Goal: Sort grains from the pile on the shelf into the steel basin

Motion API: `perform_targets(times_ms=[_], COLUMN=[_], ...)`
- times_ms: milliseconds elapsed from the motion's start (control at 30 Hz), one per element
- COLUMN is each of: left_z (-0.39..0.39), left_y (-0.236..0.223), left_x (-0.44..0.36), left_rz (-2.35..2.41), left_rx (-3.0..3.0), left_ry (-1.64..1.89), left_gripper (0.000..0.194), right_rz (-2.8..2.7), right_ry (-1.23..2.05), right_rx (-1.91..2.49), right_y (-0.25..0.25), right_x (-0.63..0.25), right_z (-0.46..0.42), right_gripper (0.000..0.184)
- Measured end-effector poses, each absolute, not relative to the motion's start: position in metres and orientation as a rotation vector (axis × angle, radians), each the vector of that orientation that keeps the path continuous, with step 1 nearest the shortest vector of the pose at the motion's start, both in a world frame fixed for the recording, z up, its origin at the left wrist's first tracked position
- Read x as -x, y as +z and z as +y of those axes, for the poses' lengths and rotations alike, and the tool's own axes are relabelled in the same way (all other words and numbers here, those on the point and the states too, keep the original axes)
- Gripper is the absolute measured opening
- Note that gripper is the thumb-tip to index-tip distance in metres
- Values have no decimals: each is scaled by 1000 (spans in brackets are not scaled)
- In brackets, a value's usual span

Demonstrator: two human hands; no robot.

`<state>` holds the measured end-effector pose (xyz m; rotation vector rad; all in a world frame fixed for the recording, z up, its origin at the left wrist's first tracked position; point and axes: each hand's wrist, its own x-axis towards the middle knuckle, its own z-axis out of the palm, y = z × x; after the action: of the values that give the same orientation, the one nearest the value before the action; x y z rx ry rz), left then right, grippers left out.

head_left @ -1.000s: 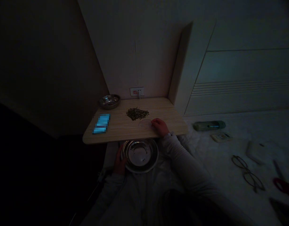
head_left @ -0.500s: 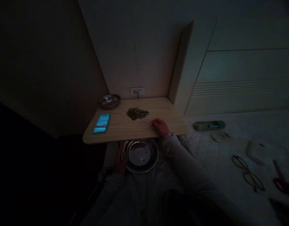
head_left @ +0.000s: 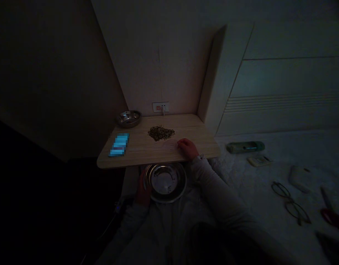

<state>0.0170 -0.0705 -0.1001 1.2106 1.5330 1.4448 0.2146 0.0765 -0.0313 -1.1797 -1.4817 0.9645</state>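
My left hand [head_left: 143, 189] grips the left rim of a wide metal bowl [head_left: 183, 184] below the table's front edge. A few dark bits lie inside that bowl. On the wooden table, my right hand [head_left: 187, 148] is closed, its fingertips pinching the right edge of a thin, clear, round-edged piece [head_left: 170, 144] that looks like plastic. Just behind this piece is a loose pile of small dark seeds or beans [head_left: 160, 133]; the dim light hides their exact kind.
A smaller metal bowl [head_left: 128, 118] and a lit phone [head_left: 119, 145] are on the table's [head_left: 142, 154] left side. To the right, the bed holds a green case [head_left: 245, 147], a small card-like box [head_left: 259, 161], a white object [head_left: 300, 178], glasses [head_left: 291, 202] and red-handled scissors [head_left: 334, 218].
My left hand and the bowl it grips have shifted very slightly to the right. My right hand stays almost where it was, by the clear piece.
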Motion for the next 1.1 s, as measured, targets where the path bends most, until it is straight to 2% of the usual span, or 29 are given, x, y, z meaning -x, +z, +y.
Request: perform_targets(times_ms=[300,833,1100], left_z=[-77,-78,-76], left_y=[-73,-80,-91], left_x=[-28,-22,-18], left_rz=[1530,1604,1545], left_rx=[-1350,-1324,-1306], left_ry=[1383,1348,1455], left_gripper=[61,60,59], right_rz=[-1460,-1462,-1438], right_ry=[1008,1008,1014], right_rx=[1163,1160,1146], right_y=[-31,-33,-30], right_x=[-214,-215,-214], right_z=[77,79,76], right_gripper=[14,15,13])
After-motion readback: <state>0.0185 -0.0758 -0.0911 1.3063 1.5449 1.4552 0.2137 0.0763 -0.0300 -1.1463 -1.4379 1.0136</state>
